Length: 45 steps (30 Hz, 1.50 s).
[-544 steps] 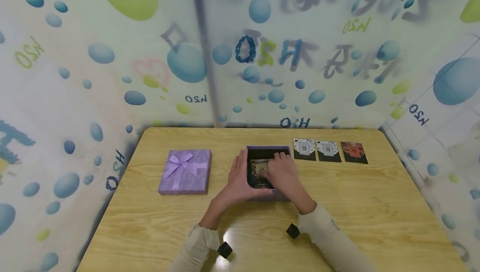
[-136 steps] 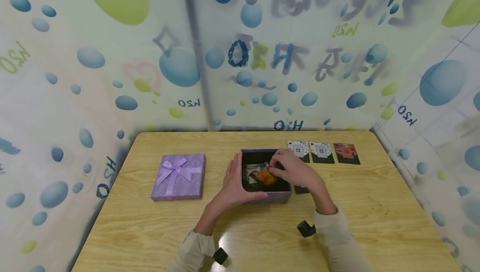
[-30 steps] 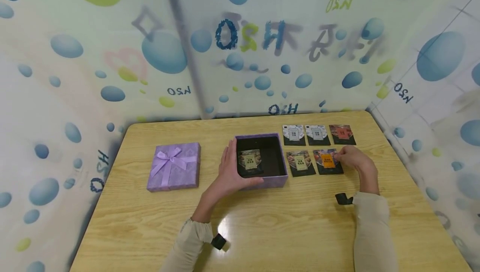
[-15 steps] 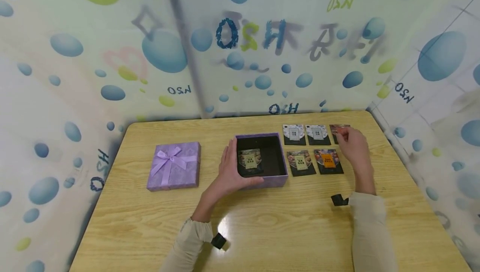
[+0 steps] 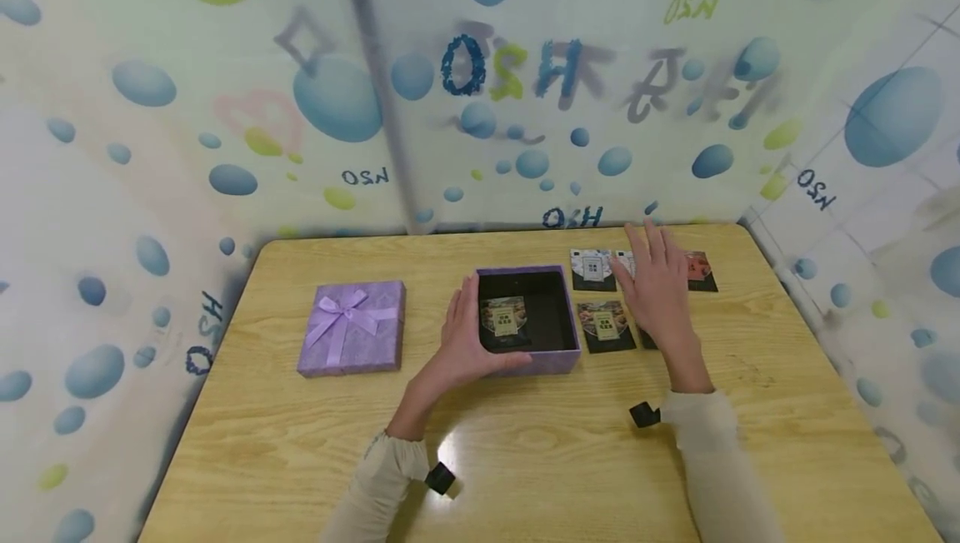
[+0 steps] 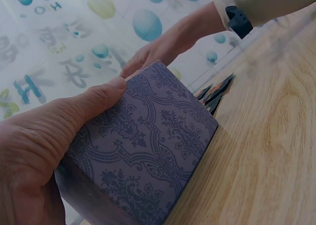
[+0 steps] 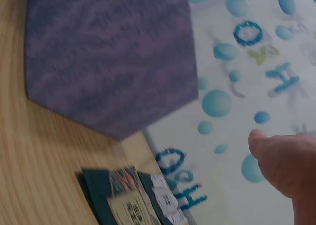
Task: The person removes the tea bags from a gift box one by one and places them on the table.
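Observation:
In the head view, a purple box (image 5: pixel 528 363) stands without its lid, its dark inside facing up. One flat square sachet (image 5: pixel 504 320) with a pale green label lies at its left inside. My left hand (image 5: pixel 467 341) holds the box's near left corner, thumb along the patterned front wall (image 6: pixel 143 141), fingers at the left side. Fingers spread, my right hand (image 5: pixel 656 289) is over the sachets right of the box. It partly hides a white one and an orange-labelled one. A white sachet (image 5: pixel 592 269), a red one (image 5: pixel 699 271) and a green-labelled one (image 5: pixel 605 326) show beside it.
A purple lid (image 5: pixel 352 328) with a ribbon bow lies left of the box on the wooden table (image 5: pixel 540 460). Patterned wall sheets (image 5: pixel 480 93) rise behind the table and at both sides.
From the orange-labelled sachet my right hand went to the red one, then left over the sachets with fingers spread. Earlier, sachets came out of the box into rows. The left hand stays on the box.

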Available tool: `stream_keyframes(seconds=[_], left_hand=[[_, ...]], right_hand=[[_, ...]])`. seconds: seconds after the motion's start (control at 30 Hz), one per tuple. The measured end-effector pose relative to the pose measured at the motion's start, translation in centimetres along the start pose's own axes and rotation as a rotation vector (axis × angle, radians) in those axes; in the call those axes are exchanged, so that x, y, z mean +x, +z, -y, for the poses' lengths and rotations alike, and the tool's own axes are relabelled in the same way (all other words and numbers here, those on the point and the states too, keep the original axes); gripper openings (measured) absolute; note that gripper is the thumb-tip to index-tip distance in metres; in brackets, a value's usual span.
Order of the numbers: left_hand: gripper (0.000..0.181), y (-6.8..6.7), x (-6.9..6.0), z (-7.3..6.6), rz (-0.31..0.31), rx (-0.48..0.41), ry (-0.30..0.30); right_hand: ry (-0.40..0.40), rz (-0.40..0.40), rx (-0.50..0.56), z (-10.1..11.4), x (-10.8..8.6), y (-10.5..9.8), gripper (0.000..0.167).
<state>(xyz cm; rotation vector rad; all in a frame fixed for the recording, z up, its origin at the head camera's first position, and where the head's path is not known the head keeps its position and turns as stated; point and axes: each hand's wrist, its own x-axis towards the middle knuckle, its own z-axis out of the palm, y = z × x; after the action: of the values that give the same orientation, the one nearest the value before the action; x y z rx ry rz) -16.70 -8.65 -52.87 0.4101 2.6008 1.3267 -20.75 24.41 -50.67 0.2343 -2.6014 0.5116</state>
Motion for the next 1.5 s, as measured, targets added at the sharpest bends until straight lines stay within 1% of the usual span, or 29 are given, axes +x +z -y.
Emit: stream_keyframes(seconds=[0.17, 0.33, 0.6, 0.83, 1.07, 1.2, 1.3, 1.43, 1.5], left_hand=[[0.148, 0.0, 0.2, -0.1, -0.003, 0.006, 0.007], [0.148, 0.0, 0.3, -0.3, 0.001, 0.013, 0.012], [0.146, 0.1, 0.5, -0.2, 0.009, 0.011, 0.028], [0.146, 0.2, 0.3, -0.2, 0.018, 0.015, 0.025], [0.146, 0.3, 0.2, -0.1, 0.012, 0.018, 0.018], [0.146, 0.2, 0.1, 0.0, 0.007, 0.019, 0.013], [0.146, 0.1, 0.0, 0.0, 0.000, 0.010, 0.018], [0.146, 0.0, 0.0, 0.0, -0.002, 0.008, 0.028], [0.146, 0.0, 0.0, -0.1, -0.001, 0.017, 0.029]], right_hand=[[-0.041, 0.056, -0.040, 2.4, -0.1, 0.5, 0.072], [-0.081, 0.062, -0.063, 3.9, -0.2, 1.0, 0.074], [-0.125, 0.119, -0.020, 6.9, 0.0, 1.6, 0.075], [-0.129, 0.170, -0.039, 8.7, 0.2, 2.4, 0.077], [-0.090, 0.244, -0.078, 10.8, 0.5, 3.2, 0.077], [-0.088, 0.284, -0.106, 12.0, 0.5, 3.5, 0.075], [-0.092, 0.337, -0.149, 12.9, 0.4, 3.6, 0.075], [-0.073, 0.455, -0.222, 14.0, 0.2, 3.4, 0.082], [-0.063, 0.490, -0.240, 14.5, 0.1, 3.2, 0.085]])
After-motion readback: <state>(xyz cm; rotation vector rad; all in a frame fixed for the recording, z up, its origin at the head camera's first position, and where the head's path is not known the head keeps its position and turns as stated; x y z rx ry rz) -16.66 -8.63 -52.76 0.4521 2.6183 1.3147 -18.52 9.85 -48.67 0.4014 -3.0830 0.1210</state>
